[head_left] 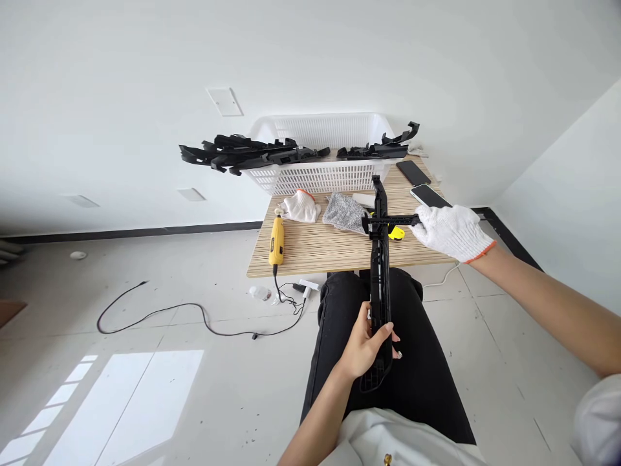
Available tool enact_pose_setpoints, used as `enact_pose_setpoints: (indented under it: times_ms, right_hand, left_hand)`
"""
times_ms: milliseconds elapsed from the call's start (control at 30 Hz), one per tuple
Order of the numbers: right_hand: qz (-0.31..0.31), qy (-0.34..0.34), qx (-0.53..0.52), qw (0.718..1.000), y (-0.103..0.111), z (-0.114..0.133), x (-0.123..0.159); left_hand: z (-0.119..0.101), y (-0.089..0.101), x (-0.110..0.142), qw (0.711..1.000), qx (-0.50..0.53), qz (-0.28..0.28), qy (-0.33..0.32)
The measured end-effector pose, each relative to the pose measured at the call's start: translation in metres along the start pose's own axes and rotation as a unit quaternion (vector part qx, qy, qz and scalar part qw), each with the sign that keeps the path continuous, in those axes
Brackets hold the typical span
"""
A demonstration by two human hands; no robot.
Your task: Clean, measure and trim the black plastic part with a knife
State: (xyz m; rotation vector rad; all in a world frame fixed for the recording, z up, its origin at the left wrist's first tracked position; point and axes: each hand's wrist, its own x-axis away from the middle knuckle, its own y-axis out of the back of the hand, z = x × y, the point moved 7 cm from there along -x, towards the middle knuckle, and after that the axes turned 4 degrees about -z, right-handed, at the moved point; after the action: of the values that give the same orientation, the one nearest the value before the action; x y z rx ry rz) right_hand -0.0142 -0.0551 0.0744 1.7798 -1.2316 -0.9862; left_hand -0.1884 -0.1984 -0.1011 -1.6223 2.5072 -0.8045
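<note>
My bare left hand (367,343) is wrapped round the lower end of a long black plastic part (381,272), which stands lengthwise over my lap with its tip above the table. My right hand (449,233), in a white knitted glove with an orange cuff, grips the end of a slim black bar (400,221). That bar lies crosswise at the upper section of the long part; whether it is joined to it or only touching, I cannot tell. Behind them on the table are a grey cloth (343,211) and a yellow tool (396,233), partly hidden.
A white plastic basket (320,178) holds several black plastic parts (242,152) across its rim. On the wooden table (320,252) lie a yellow rotary tool (276,241), a white glove (301,207) and two phones (413,173). A black cable (194,304) trails over the floor.
</note>
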Motion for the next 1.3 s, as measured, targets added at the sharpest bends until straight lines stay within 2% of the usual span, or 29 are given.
enact_pose_setpoints:
  times_ms: [133, 367, 667, 833, 967, 1033, 1200, 1300]
  right_hand:
    - [0.009, -0.043, -0.023, 0.999, -0.007, -0.007, -0.001]
    - [0.008, -0.054, -0.050, 0.997, -0.006, -0.006, 0.001]
    - [-0.052, -0.098, -0.023, 0.994, 0.004, -0.009, 0.007]
    - [-0.134, -0.044, -0.020, 0.990, 0.001, 0.007, 0.019]
    - [-0.162, -0.026, -0.010, 0.986, -0.007, 0.013, 0.022]
    - [-0.154, -0.026, -0.002, 0.988, -0.009, 0.012, 0.023]
    - [-0.069, -0.010, -0.021, 0.997, -0.014, 0.011, 0.026]
    - [-0.040, 0.011, -0.037, 0.998, -0.017, 0.013, 0.029]
  left_hand:
    - [0.000, 0.000, 0.001, 1.000, -0.002, 0.002, 0.003]
    - [0.000, 0.000, 0.000, 1.000, -0.002, 0.002, 0.005]
    - [-0.002, -0.002, 0.000, 1.000, 0.008, -0.001, 0.005]
    - [-0.004, -0.002, 0.001, 1.000, 0.014, -0.005, 0.005]
    - [-0.004, -0.002, 0.002, 1.000, 0.016, -0.008, 0.007]
    - [-0.005, -0.002, 0.002, 1.000, 0.018, -0.010, 0.005]
    - [-0.004, -0.001, 0.002, 1.000, 0.013, -0.012, 0.007]
    - [-0.004, -0.001, 0.002, 1.000, 0.009, -0.012, 0.008]
